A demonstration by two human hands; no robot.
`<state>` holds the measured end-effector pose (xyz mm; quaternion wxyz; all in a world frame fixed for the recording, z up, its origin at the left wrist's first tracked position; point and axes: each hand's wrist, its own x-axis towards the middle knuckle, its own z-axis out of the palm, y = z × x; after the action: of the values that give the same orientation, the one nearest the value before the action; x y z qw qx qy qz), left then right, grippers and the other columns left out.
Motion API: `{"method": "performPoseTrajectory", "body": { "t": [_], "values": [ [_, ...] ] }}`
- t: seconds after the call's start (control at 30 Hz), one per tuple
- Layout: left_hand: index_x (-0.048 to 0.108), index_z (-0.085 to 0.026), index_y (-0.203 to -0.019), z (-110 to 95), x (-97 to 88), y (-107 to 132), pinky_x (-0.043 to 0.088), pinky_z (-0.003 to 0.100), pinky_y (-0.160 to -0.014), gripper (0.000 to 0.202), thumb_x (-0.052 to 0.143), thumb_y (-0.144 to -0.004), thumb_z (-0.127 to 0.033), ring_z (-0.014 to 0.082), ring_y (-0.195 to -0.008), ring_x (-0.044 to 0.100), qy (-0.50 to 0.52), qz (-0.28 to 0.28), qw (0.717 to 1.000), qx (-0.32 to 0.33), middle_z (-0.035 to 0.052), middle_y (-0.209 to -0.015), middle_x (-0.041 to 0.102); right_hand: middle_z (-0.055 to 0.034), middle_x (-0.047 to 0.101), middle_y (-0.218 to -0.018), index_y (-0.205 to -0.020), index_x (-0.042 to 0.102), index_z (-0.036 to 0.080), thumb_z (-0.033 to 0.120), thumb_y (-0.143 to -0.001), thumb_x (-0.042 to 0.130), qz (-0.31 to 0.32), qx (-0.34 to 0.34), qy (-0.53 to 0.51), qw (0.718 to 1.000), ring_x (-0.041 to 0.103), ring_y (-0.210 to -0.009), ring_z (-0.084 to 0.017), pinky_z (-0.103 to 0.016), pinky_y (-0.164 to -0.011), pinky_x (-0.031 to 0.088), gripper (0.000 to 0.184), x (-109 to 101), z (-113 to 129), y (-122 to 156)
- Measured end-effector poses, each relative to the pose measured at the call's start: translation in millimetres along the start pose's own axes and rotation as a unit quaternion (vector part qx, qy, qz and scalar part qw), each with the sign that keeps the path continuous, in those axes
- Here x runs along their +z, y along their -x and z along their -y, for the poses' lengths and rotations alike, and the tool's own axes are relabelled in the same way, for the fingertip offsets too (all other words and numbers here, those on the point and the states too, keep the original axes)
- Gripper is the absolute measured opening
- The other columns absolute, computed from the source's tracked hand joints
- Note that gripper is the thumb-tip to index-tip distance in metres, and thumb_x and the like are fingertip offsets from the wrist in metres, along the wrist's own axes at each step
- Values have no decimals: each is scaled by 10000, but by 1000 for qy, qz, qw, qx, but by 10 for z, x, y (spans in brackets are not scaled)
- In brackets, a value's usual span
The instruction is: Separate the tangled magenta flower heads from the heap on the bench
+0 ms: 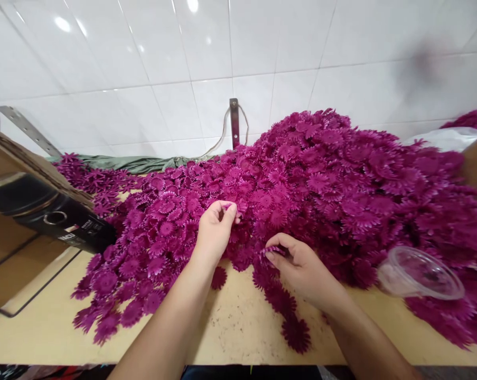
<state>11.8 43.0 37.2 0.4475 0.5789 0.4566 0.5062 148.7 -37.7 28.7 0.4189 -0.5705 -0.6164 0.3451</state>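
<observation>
A large heap of magenta artificial flower heads [321,179] spreads over the tabletop and rises toward the right. My left hand [218,224] is at the front of the heap, thumb and forefinger pinched on a magenta flower head [240,210]. To the right and a little lower, my right hand [296,261] pinches the edge of another magenta flower head [273,250]. Its remaining fingers curl under and are partly hidden. Below the right hand, a few loose flower heads [296,332] lie in a line toward the table's front edge.
A clear plastic tub [424,274] rests tilted among flowers at right. On the left stand a black cylindrical container [64,221] and a cardboard box [8,153]. Behind are a white tiled wall [254,53], a metal bracket [234,124] and green cloth [131,163]. The tabletop [238,316] is pale.
</observation>
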Motion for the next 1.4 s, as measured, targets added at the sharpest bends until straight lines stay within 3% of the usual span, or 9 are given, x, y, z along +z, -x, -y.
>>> {"method": "performPoseTrajectory", "body": {
  "t": [0.17, 0.37, 0.63, 0.73, 0.83, 0.97, 1.13, 1.33, 1.4],
  "values": [
    [527, -157, -1092, -6, 48, 32, 448, 352, -831, 390, 581, -707, -184, 190, -936, 552, -195, 19, 974, 114, 104, -1096, 551, -29, 610, -710, -765, 582, 175, 262, -760, 474, -47, 16, -2, 999, 542, -668, -158, -281, -653, 430, 139, -82, -43, -47],
    [603, -204, -971, -46, 125, 372, 462, 326, -823, 194, 488, -822, -251, 174, -885, 590, -235, 122, 948, 176, 48, -940, 640, -13, 545, -600, -633, 483, 197, 339, -798, 423, -123, -2, 62, 991, 478, -569, -148, -275, -569, 372, 226, -22, -144, -103],
    [612, -203, -898, -14, 273, 469, 458, 301, -798, 167, 524, -759, -171, 166, -850, 584, -182, 119, 965, 148, 32, -881, 633, 7, 443, -568, -586, 423, 200, 429, -827, 347, -104, 20, -16, 994, 416, -553, -130, -256, -524, 351, 342, -9, -129, -134],
    [588, -180, -731, -20, 264, 369, 463, 266, -683, 108, 487, -745, -144, 139, -695, 582, -102, 107, 987, 60, 8, -703, 614, -10, 514, -679, -699, 476, 188, 368, -822, 394, -60, -10, -29, 998, 480, -650, -144, -261, -611, 409, 232, 7, -71, -56],
    [506, -177, -629, -24, 180, 204, 440, 234, -584, 141, 498, -754, -241, 105, -539, 527, 6, 52, 998, -37, -32, -549, 539, -21, 574, -763, -800, 518, 182, 275, -789, 461, 0, -8, -32, 999, 524, -720, -152, -277, -686, 431, 109, 13, -19, 55],
    [489, -175, -706, -6, 72, 7, 454, 250, -682, 97, 546, -722, -252, 96, -600, 556, 56, -14, 998, -38, -18, -658, 590, -39, 616, -809, -838, 559, 173, 239, -786, 455, 12, 20, -57, 998, 561, -775, -162, -291, -746, 438, 134, -29, -29, 103],
    [540, -154, -991, 5, 106, 99, 450, 309, -788, 311, 553, -683, -111, 143, -826, 572, -74, 21, 997, -4, 98, -1053, 595, -53, 617, -817, -873, 561, 158, 321, -773, 475, -80, 21, -89, 993, 566, -782, -175, -303, -750, 437, 210, -99, -114, -23],
    [598, -158, -846, -21, 216, 449, 433, 269, -703, 149, 548, -752, -262, 144, -736, 550, -67, 166, 984, -8, 29, -790, 619, -17, 530, -644, -660, 468, 185, 397, -789, 426, -113, -2, -28, 993, 486, -629, -153, -289, -623, 403, 251, -13, -186, -99],
    [575, -157, -777, 5, 268, 501, 410, 245, -641, 119, 565, -740, -269, 121, -657, 507, -36, 172, 984, -28, -4, -698, 573, 4, 476, -580, -608, 427, 196, 409, -798, 403, -142, 11, -17, 990, 443, -570, -136, -271, -562, 374, 286, 25, -198, -112]
  ]
}}
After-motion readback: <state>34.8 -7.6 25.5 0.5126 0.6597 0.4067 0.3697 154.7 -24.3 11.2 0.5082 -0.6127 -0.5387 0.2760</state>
